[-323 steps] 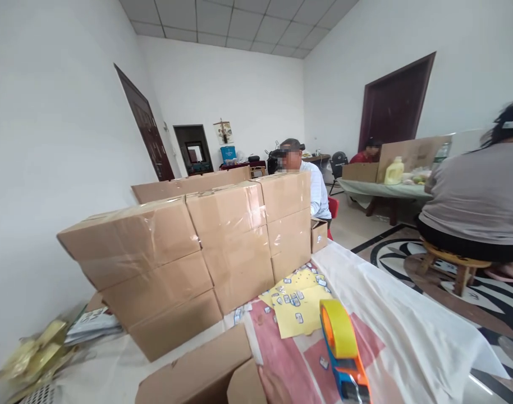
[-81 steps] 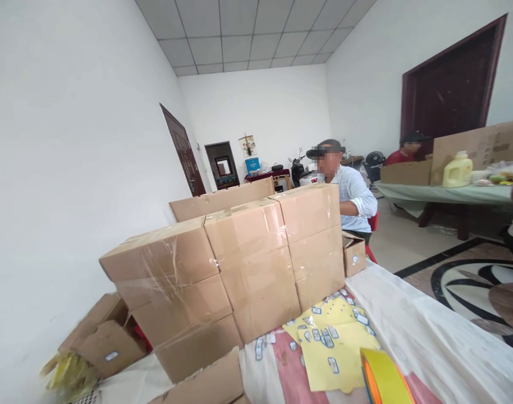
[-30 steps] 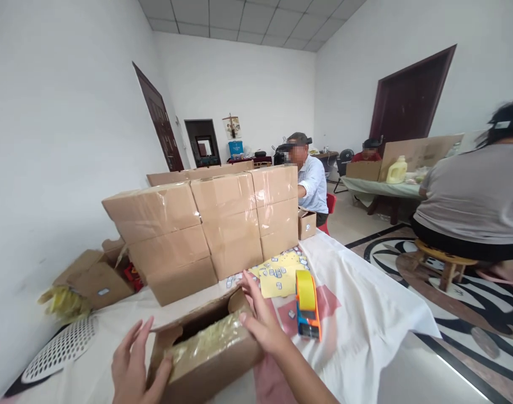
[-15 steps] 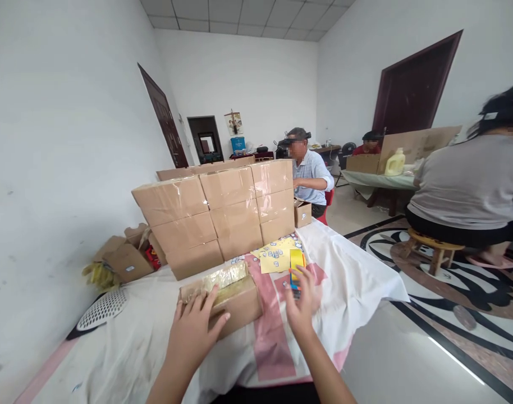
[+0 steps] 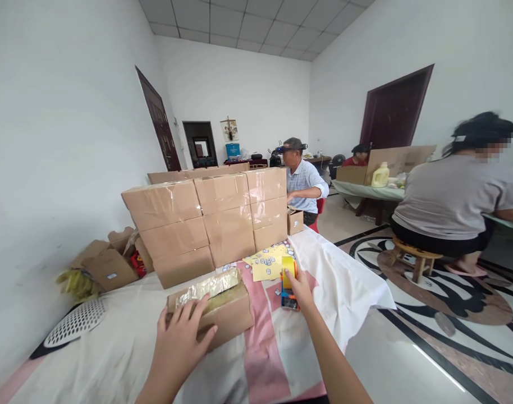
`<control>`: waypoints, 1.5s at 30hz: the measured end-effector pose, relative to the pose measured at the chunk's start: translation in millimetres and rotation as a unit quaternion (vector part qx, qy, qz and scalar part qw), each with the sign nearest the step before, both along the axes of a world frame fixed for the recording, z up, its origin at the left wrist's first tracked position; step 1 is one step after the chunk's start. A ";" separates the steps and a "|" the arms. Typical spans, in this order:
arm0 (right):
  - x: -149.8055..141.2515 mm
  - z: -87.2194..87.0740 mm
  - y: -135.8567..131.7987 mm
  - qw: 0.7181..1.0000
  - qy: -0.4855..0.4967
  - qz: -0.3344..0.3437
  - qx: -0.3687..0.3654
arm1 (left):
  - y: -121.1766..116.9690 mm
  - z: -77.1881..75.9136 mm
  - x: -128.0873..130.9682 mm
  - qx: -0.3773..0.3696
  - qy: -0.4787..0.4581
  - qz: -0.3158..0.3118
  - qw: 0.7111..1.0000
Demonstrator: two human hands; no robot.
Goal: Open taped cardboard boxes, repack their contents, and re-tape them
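My left hand (image 5: 184, 328) lies with spread fingers on the near left part of a cardboard box (image 5: 231, 322). Shiny tape or film covers much of the box's top. To the right, my right hand (image 5: 301, 289) is closed around the right side of a tape dispenser (image 5: 287, 300) with a yellow roll and blue and orange parts. Part of the dispenser is hidden by my fingers. Just behind it, yellow sheets (image 5: 265, 269) with small labels rest on the cloth.
Taped cardboard boxes (image 5: 227, 219) form a stacked wall behind my box. Left of them are open cartons (image 5: 109, 269) and a white perforated plastic piece (image 5: 75, 322). A pink and white cloth (image 5: 340, 275) covers the table. One person (image 5: 305, 182) sits beyond it; others sit at right.
My right hand has come down onto the tape dispenser and closed around it. My left hand remains on the box. The whole view has shifted slightly.
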State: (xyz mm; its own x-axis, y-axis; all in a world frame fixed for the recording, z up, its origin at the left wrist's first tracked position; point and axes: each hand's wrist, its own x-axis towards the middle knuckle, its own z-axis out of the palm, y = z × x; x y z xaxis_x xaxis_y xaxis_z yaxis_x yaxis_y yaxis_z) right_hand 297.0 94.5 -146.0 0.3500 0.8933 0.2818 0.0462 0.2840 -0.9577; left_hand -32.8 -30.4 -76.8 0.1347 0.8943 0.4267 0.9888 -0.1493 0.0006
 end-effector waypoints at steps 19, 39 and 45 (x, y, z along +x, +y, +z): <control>-2.7 -17.0 -17.5 0.998 -0.014 0.036 0.043 | 10.6 8.2 94.7 0.081 -0.085 -0.062 0.991; 3.5 -20.4 -19.5 0.995 -0.075 -0.006 0.059 | 68.7 -74.1 200.3 -0.139 -0.479 -0.168 0.850; 3.4 -19.4 -19.8 0.992 -0.084 -0.050 0.075 | 42.8 -60.8 193.7 -0.133 -0.480 -0.182 0.848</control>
